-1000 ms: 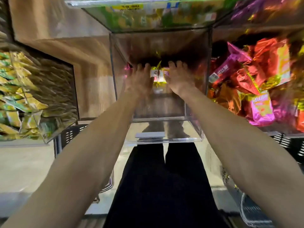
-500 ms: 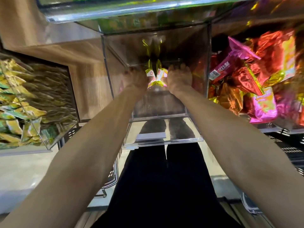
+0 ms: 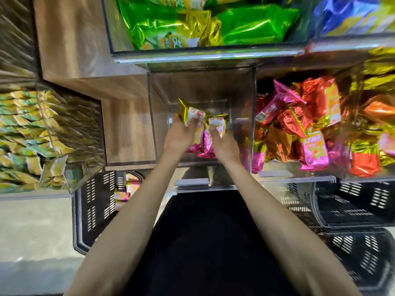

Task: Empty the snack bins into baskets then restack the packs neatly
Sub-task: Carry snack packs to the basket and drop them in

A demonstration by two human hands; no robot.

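Middle bin [image 3: 159,133]: clear-walled and nearly bare, both arms reaching in from the near side.
Left hand [image 3: 180,136]: deep inside the bin, fingers clamped on a gold-and-pink pack [image 3: 191,115], the gold end tilted up and to the far left.
Right hand [image 3: 225,146]: just beside the left, fingers curled round a second pack [image 3: 217,124], which is touching the first.
Packs below the hands: more pink wrappers [image 3: 205,149] show between the two wrists, low in the bin; how many, I cannot tell.
Right bin [image 3: 299,169]: piled with red, pink and gold packs against the shared wall.
Upper bin [image 3: 192,53]: on the far shelf level, holding green and gold bags.
Left bin [image 3: 85,180]: tilted, stuffed with gold-green sachets.
Left basket [image 3: 92,210]: black, slotted, on the near left below the shelf, a few pink-and-yellow packs [image 3: 130,186] lying inside.
Right baskets [image 3: 352,210]: black ones stacked on the near right, contents not visible.
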